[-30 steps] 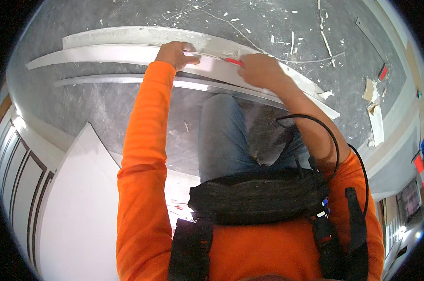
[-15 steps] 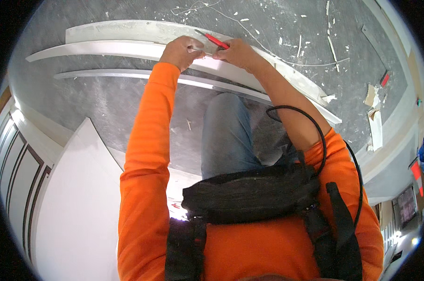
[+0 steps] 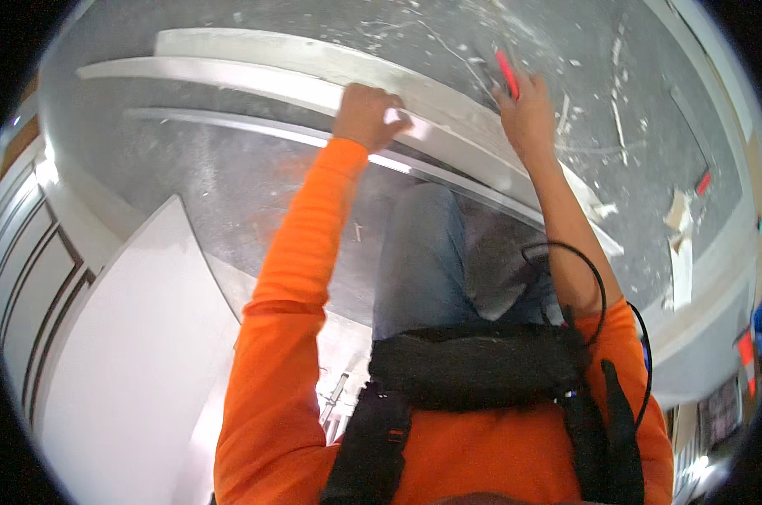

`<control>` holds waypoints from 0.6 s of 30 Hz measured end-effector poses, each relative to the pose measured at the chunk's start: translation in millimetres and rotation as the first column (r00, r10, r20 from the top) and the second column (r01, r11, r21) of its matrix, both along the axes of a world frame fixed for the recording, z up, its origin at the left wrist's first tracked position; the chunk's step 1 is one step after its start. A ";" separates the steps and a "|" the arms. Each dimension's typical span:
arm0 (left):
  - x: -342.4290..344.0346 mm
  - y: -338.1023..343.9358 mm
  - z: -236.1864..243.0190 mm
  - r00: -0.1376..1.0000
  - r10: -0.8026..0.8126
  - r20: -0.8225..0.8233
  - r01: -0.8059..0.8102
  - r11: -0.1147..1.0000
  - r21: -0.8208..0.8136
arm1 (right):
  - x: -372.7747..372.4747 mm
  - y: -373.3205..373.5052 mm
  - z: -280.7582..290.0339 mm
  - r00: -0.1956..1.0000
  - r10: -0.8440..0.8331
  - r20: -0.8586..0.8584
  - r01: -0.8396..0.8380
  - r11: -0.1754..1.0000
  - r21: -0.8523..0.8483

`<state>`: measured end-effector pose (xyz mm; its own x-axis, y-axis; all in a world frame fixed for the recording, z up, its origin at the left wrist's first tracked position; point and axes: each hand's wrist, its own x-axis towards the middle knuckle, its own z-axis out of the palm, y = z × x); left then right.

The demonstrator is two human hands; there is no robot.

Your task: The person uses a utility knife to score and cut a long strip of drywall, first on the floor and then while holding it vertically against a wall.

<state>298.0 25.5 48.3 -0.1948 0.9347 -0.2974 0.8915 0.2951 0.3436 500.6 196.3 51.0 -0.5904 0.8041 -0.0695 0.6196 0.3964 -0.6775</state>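
My left hand (image 3: pixel 369 116) is closed at the white strip (image 3: pixel 263 81), its fingers curled over the strip's edge. In my right hand (image 3: pixel 528 118) is a red utility knife (image 3: pixel 507 74), blurred by motion. That hand is over the floor just beyond the strips, apart from them. A pale, dusty board strip (image 3: pixel 229 44) lies behind the white one. Nearer my knee runs a thin, light-coloured rail (image 3: pixel 267 126).
Scraps and thin offcuts (image 3: pixel 617 126) litter the grey floor (image 3: pixel 86 126). At right lie a long blade-like tool with a red end (image 3: pixel 703 182) and torn pale pieces (image 3: pixel 681 261). A large white panel (image 3: pixel 120 353) stands at left. A black cable (image 3: pixel 600 278) loops by my right arm.
My right hand with the knife has swung away from my left hand, to the right. My left hand stays at the white strip. The whole view has shifted slightly.
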 end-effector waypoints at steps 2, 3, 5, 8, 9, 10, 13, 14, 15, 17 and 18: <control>4.6 4.7 2.5 0.999 0.022 0.024 -0.022 1.000 0.007 | -3.7 -14.1 20.8 0.973 0.158 0.171 -0.092 0.935 -0.342; 1.7 -0.8 1.5 0.999 0.028 0.031 -0.027 1.000 -0.004 | -6.1 -20.4 32.9 0.950 0.252 0.186 -0.165 0.907 -0.387; -6.0 -7.7 -1.5 0.997 0.031 0.064 -0.030 0.999 -0.015 | -6.2 -27.6 53.8 0.878 0.424 0.222 -0.283 0.834 -0.473; -8.0 -19.3 4.7 1.000 0.020 0.014 -0.020 1.000 0.003 | 17.8 -34.7 59.5 0.871 0.464 0.163 -0.311 0.776 -0.549; -7.2 -20.2 4.7 0.999 0.019 0.026 -0.019 1.000 -0.003 | 24.0 -32.7 70.6 0.973 0.114 0.202 0.159 0.307 -0.938; -6.2 -21.2 4.2 0.999 0.019 0.037 -0.019 1.000 -0.012 | 31.7 -36.7 69.7 0.965 -0.043 0.258 0.261 0.076 -0.962; -22.3 -13.8 2.5 0.999 -0.007 0.049 0.010 0.998 -0.058 | 44.1 -54.2 59.7 0.842 -0.324 0.432 0.243 -0.487 -0.839; -28.4 -14.7 0.3 0.998 -0.014 0.056 0.019 0.996 -0.087 | 37.4 -58.2 61.6 0.830 -0.365 0.421 0.210 -0.496 -0.843; -33.8 -13.7 0.2 0.999 -0.036 0.017 0.038 0.987 -0.154 | 31.5 -64.0 64.7 0.811 -0.407 0.421 0.184 -0.506 -0.843; -39.9 -21.9 5.7 0.999 -0.050 -0.010 0.048 0.992 -0.115 | 18.9 -68.9 65.7 0.777 -0.432 0.458 0.160 -0.569 -0.807; -44.6 -22.9 6.1 0.998 -0.058 -0.029 0.055 0.995 -0.088 | 10.9 -69.8 64.2 0.765 -0.445 0.466 0.163 -0.566 -0.808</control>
